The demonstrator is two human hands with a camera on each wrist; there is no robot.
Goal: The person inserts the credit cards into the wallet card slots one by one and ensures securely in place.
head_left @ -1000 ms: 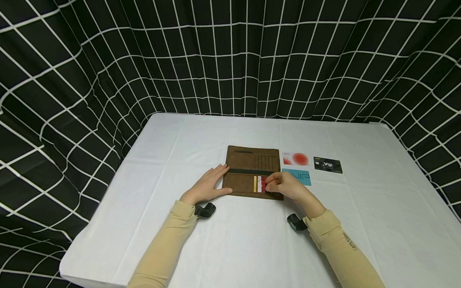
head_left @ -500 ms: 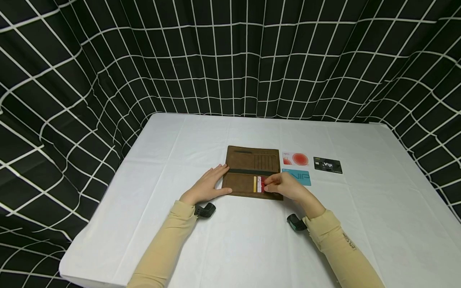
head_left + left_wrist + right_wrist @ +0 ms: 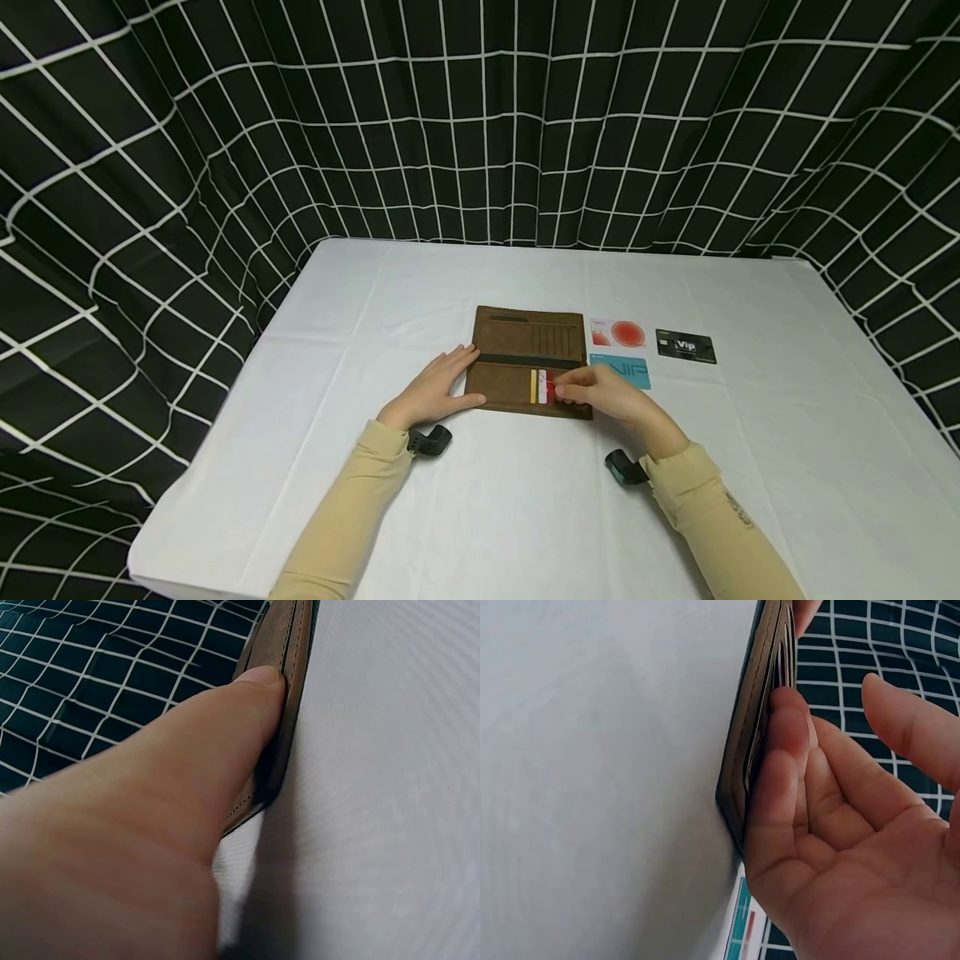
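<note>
An opened brown long wallet (image 3: pixel 502 337) lies on the white table, crossed by a dark band along its fold. Yellow, white (image 3: pixel 542 387) and red (image 3: pixel 551 386) card edges show in its near half. My left hand (image 3: pixel 431 392) rests on the wallet's left side, fingers spread and thumb on the near edge (image 3: pixel 259 682). My right hand (image 3: pixel 611 396) is at the near half's right side, fingertips touching the wallet beside the red card. In the right wrist view its fingertips (image 3: pixel 787 724) press at the card slots, with one digit (image 3: pixel 904 724) standing apart. The fingers partly hide the red card.
To the right of the wallet lie a white and red card (image 3: pixel 617 332), a teal card (image 3: pixel 626 370) and a black VIP card (image 3: pixel 686 346). A black curtain with white grid lines (image 3: pixel 502 125) hangs behind the white table (image 3: pixel 510 508).
My right hand stays by the red card, its finger and thumb drawn closer together than a second ago. The left hand holds its place on the wallet.
</note>
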